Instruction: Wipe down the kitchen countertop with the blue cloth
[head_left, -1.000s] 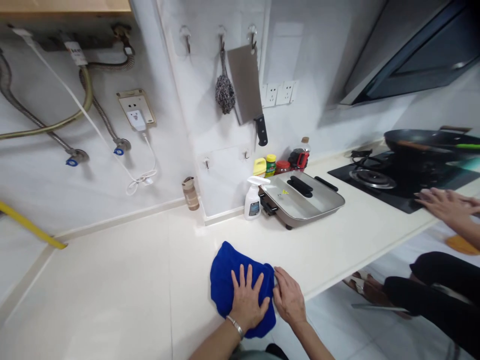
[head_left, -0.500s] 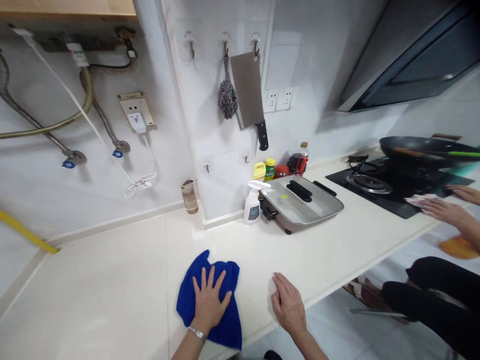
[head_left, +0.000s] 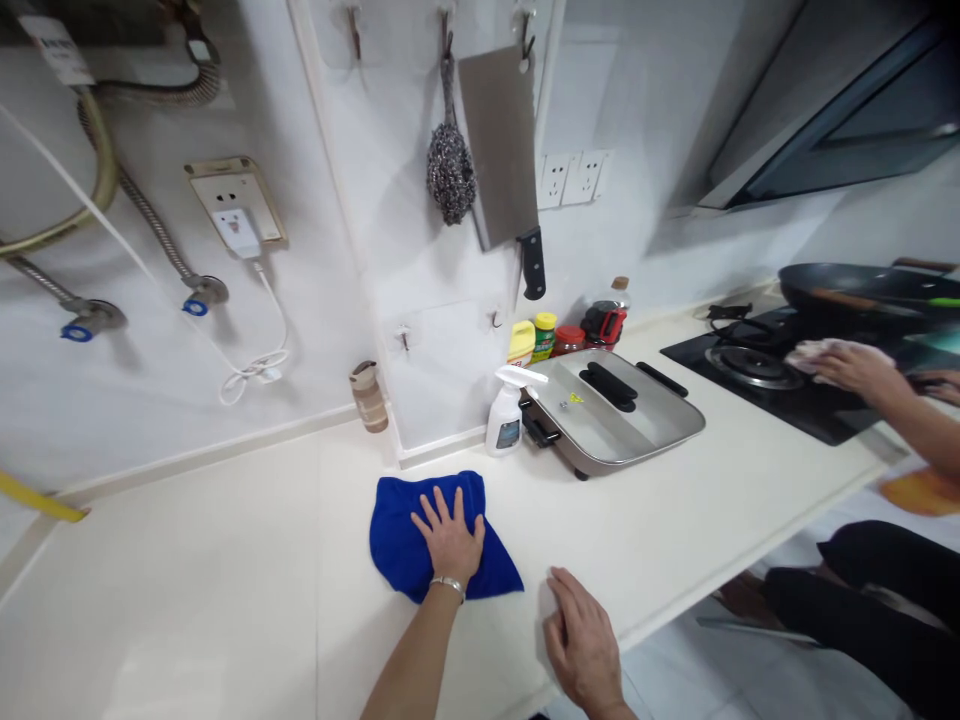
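Observation:
A blue cloth (head_left: pixel 401 520) lies spread on the white countertop (head_left: pixel 225 560). My left hand (head_left: pixel 452 545), a silver bracelet at its wrist, presses flat on it with the fingers spread. To the right of the cloth, my right hand (head_left: pixel 585 640) rests at the counter's front edge. Its fingers are extended side by side, slightly bent, and nothing shows in them. Beyond the cloth, by the wall, stands a white spray bottle (head_left: pixel 505 418). Beside that bottle sits an electric pan (head_left: pixel 637 440) with a glass lid and black handles.
A brown bottle (head_left: pixel 369 400) stands by the wall corner. Several jars (head_left: pixel 545 338) line the wall behind the pan. A cleaver (head_left: pixel 501 150) and a steel scrubber (head_left: pixel 451 172) hang above. At right, a co-worker's hand (head_left: pixel 862 370) holds a pale cloth over the stove (head_left: pixel 817 410).
My left hand has slid the blue cloth away from me and slightly right, toward the wall. My right hand stays by the counter edge. The co-worker's hand has moved across the stove.

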